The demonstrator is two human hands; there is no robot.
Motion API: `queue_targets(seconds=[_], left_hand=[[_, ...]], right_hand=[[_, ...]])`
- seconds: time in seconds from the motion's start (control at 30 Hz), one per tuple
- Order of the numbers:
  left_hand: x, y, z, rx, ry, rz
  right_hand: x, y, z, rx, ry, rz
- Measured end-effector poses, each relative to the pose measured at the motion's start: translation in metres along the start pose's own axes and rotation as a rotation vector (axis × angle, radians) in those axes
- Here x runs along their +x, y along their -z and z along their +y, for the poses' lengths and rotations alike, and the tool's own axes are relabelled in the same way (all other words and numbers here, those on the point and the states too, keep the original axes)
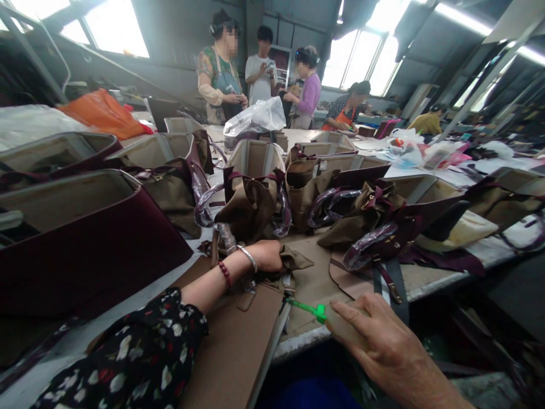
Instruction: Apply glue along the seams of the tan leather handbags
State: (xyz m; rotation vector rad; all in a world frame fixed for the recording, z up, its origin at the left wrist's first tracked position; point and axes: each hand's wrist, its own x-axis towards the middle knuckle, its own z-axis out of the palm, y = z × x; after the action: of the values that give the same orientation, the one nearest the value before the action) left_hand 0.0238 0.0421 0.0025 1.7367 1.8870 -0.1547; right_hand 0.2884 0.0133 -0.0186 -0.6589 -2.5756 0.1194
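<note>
My left hand (269, 255) is closed round a fold of olive-brown cloth (298, 259), part of a bag piece lying on the table. In front of it lies a flat brown panel (238, 346) with its edge facing right. My right hand (378, 335) grips a pale squeeze bottle (340, 326) with a long green nozzle. The nozzle tip points left, close to the panel's edge near the cloth; whether it touches cannot be made out. My right fingers cover much of the bottle.
Several part-made bags with maroon panels (85, 238) and plastic-wrapped handles (370, 244) stand around the table (315, 272). A white jug-like container (477, 230) is at the right. An orange bag (104, 113) and clear plastic (255, 118) lie farther back. Several people are beyond the table.
</note>
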Motion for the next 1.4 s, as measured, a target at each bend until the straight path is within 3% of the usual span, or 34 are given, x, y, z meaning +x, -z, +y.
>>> queue_targets(seconds=[0.13,0.33,0.53,0.7,0.87,1.07,1.27,1.4], left_hand=[[0.001,0.000,-0.001,0.002,0.004,0.002],[0.001,-0.002,-0.001,0.005,-0.011,0.003],[0.000,-0.001,0.000,0.020,0.000,0.000],[-0.004,0.001,0.002,0.030,0.006,-0.003],[-0.004,0.001,0.001,0.024,-0.005,-0.009],[-0.004,0.000,0.001,0.025,0.010,-0.006],[-0.005,0.001,0.003,0.030,0.020,-0.008],[-0.004,0.000,0.003,0.031,0.013,-0.009]], right_hand=[[-0.003,0.002,-0.002,0.084,0.006,-0.086],[-0.004,-0.003,0.002,0.053,-0.059,-0.046],[-0.006,0.000,-0.008,0.161,-0.009,-0.156],[-0.008,-0.007,0.001,0.128,-0.092,-0.106],[-0.014,-0.004,-0.006,0.186,-0.073,-0.240],[-0.008,-0.014,0.004,0.095,-0.093,-0.053],[-0.014,-0.013,0.001,0.137,-0.081,-0.138],[-0.009,-0.011,0.005,0.076,-0.070,-0.048]])
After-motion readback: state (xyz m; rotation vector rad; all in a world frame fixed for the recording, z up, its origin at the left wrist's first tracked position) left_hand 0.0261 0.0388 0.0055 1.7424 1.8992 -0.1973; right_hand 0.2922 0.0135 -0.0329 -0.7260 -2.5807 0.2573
